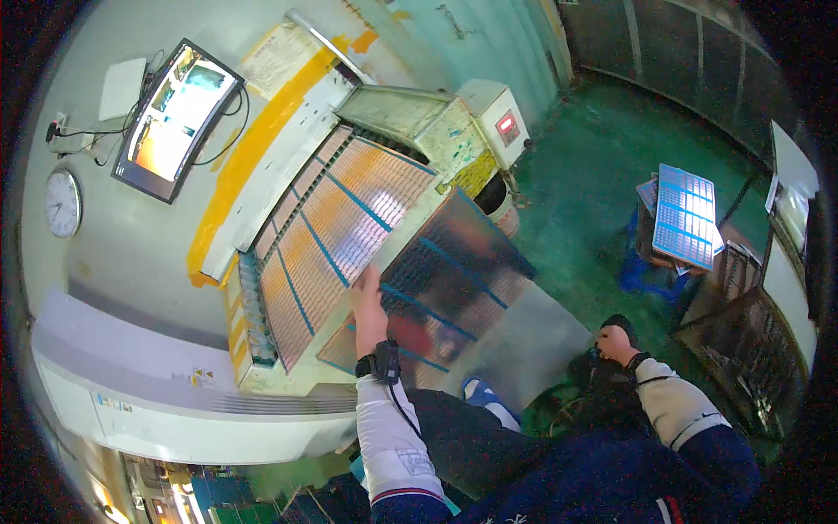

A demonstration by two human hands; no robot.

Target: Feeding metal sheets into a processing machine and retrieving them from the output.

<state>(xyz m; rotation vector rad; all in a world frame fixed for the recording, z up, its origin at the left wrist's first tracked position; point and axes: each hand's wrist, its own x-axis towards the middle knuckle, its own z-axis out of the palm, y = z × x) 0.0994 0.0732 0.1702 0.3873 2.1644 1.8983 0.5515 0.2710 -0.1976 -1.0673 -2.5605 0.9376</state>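
A copper-coloured panel (336, 201) with blue stripes lies across the rollers of a machine. My left hand (368, 301) rests at its near edge, fingers stretched toward the panel and touching it. Below that edge slants a darker, shiny panel (463, 262) with blue stripes; what supports it is hidden. Off to the right, well away from the machine, my right hand (616, 342) is closed beside a dark object. What its fingers hold, if anything, I cannot make out.
A control box (496, 122) with a red display sits at the machine's far end, above a bucket (499, 205). To the right, panels (684, 215) lie on a blue stool (646, 275). Racks (733, 349) stand at far right. A monitor (179, 122) and clock (64, 203) hang at left.
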